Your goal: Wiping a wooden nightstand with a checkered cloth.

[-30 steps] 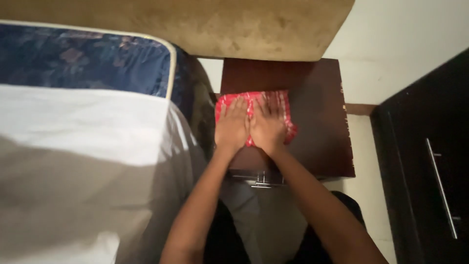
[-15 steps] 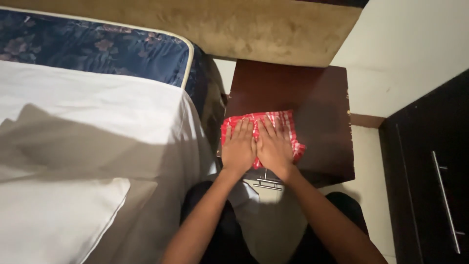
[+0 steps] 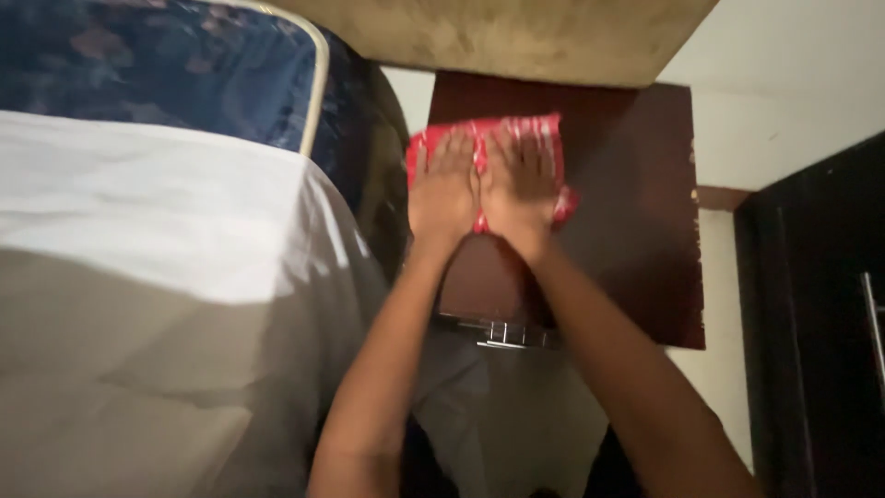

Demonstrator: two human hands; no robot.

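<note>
On the far left part of a dark brown bedside table [image 3: 636, 231], a red cloth [image 3: 535, 138] is pressed flat, left hand [image 3: 444, 189] and right hand [image 3: 522, 180] laid open side by side, nothing grasped, white-sheeted bed [image 3: 157, 277] at left.

There is a single view, from a camera worn on the person's head, looking steeply down past the chest and along both forearms. It sits close — the arms enter from the bottom edge and fill the lower middle, and the hands [image 3: 484, 180] lie just above centre on the dark brown nightstand surface [image 3: 636, 231]. Left of the nightstand the bed [image 3: 157, 240] takes up nearly half the frame; right of it, a dark cabinet door [image 3: 820, 323] runs along the edge. With no second view, nothing is shared.
</note>
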